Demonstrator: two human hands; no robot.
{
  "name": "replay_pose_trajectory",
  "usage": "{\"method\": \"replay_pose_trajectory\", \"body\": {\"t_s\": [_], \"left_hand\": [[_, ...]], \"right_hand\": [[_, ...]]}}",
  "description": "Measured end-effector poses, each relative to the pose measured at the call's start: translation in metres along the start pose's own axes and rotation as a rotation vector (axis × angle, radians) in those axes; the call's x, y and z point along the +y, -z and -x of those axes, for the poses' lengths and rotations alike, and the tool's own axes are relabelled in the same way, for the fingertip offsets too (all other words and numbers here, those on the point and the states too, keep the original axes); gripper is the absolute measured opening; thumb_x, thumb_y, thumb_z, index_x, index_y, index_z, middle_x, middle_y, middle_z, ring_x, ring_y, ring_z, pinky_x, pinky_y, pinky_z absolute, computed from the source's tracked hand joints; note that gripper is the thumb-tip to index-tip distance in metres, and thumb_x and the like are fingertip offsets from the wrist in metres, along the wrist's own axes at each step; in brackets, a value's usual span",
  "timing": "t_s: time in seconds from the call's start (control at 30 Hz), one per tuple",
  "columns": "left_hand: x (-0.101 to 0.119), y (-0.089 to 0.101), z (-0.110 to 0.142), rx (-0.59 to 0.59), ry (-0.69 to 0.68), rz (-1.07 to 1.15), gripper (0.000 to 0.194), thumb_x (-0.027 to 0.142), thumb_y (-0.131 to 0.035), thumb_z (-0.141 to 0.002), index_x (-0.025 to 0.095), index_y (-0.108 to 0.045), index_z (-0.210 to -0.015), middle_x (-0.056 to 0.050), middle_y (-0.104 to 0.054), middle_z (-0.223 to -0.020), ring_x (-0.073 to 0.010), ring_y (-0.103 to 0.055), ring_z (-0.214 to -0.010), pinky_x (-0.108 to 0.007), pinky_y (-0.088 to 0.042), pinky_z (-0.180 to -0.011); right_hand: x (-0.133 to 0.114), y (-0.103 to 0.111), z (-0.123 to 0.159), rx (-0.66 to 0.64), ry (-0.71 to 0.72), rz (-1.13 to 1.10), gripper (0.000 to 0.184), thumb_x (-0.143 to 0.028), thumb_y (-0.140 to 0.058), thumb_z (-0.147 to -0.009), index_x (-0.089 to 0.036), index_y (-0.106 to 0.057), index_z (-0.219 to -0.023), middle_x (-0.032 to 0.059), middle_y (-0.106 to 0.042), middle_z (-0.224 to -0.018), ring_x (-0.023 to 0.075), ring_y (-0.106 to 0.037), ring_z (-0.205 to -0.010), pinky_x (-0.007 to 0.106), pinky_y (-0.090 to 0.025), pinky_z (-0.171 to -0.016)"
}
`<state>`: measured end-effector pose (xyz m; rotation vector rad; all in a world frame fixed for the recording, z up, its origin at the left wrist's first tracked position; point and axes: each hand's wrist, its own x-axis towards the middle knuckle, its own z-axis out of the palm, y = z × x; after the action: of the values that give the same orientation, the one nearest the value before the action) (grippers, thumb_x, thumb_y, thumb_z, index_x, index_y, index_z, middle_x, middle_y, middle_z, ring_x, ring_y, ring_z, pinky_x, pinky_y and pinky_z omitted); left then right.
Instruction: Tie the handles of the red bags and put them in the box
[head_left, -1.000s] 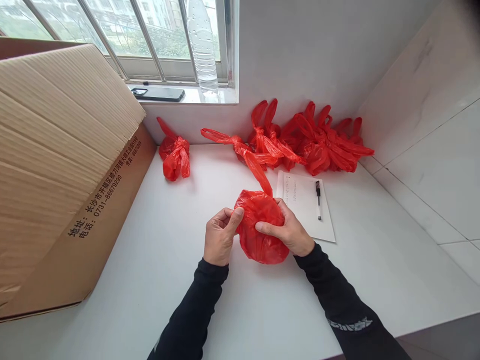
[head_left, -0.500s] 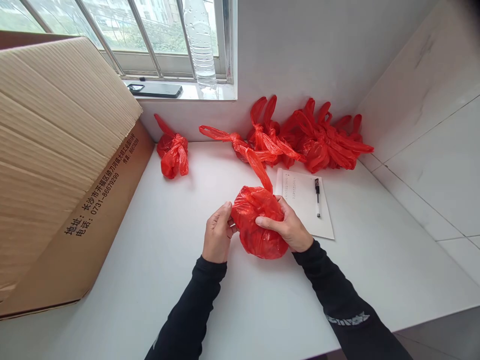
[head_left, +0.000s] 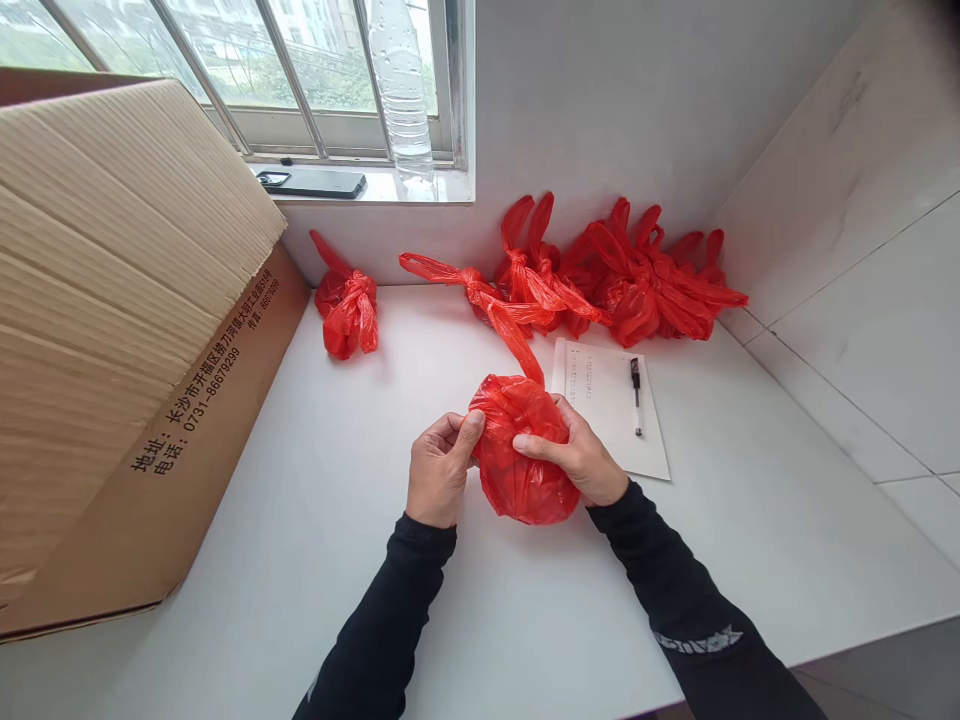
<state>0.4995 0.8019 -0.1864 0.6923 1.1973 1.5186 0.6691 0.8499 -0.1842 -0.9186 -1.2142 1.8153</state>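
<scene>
A knotted red plastic bag (head_left: 529,480) with a rounded bulge is held between my hands above the white table (head_left: 300,560). Its tied handles stretch away toward the wall, and what it contains is hidden. My left hand (head_left: 442,460) pinches the bag's left edge between thumb and fingers. From the right, my right hand (head_left: 577,455) grips it, the thumb lying across the top and the fingers out of sight underneath. Just beyond my right hand lies a sheet of paper (head_left: 607,400) with small writing, and a black-capped pen (head_left: 637,395) rests on it.
Several knotted red bags (head_left: 645,280) are heaped along the back wall. One more red bag (head_left: 349,310) sits apart at the back left. A large cardboard box (head_left: 135,300) stands on the left. A phone (head_left: 315,182) and a clear plastic bottle (head_left: 405,110) are on the windowsill.
My left thumb and fingers have shifted slightly right and closed on the bag's edge. My right hand keeps its hold almost unmoved.
</scene>
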Motion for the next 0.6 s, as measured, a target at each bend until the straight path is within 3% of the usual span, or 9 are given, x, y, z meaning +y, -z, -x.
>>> {"method": "replay_pose_trajectory", "body": {"t_s": [0.17,0.37,0.6], "left_hand": [[0.0039,-0.0009,0.0017,-0.081,0.093,-0.014,0.034,0.049,-0.079,-0.078,0.018,-0.064,-0.082,-0.001,-0.063,-0.082,-0.0137,-0.057,-0.072,-0.024,-0.049,-0.058],[0.0051,0.0033,0.0017,-0.1,0.081,0.019,0.033,0.04,-0.083,-0.075,0.016,-0.06,-0.071,0.001,-0.061,-0.073,-0.0113,-0.054,-0.066,-0.024,-0.048,-0.061],[0.0039,0.0024,0.0023,-0.108,0.099,0.055,0.028,0.04,-0.08,-0.079,0.017,-0.066,-0.08,0.0,-0.063,-0.076,-0.0132,-0.058,-0.07,-0.025,-0.05,-0.065]], "right_hand": [[0.0022,0.0024,-0.0015,0.016,0.002,-0.041,0.049,-0.035,-0.087,-0.072,-0.026,-0.056,-0.109,0.0009,-0.072,-0.101,0.0227,-0.068,-0.092,0.039,-0.055,-0.086],[0.0032,0.0044,-0.0002,-0.026,-0.049,-0.008,0.05,-0.036,-0.087,-0.073,-0.026,-0.057,-0.111,0.0028,-0.072,-0.109,0.0252,-0.068,-0.1,0.041,-0.055,-0.09],[0.0024,0.0019,0.0004,-0.043,-0.008,-0.001,0.051,-0.036,-0.087,-0.073,-0.027,-0.056,-0.113,0.0027,-0.072,-0.109,0.0243,-0.068,-0.1,0.04,-0.055,-0.09]]}}
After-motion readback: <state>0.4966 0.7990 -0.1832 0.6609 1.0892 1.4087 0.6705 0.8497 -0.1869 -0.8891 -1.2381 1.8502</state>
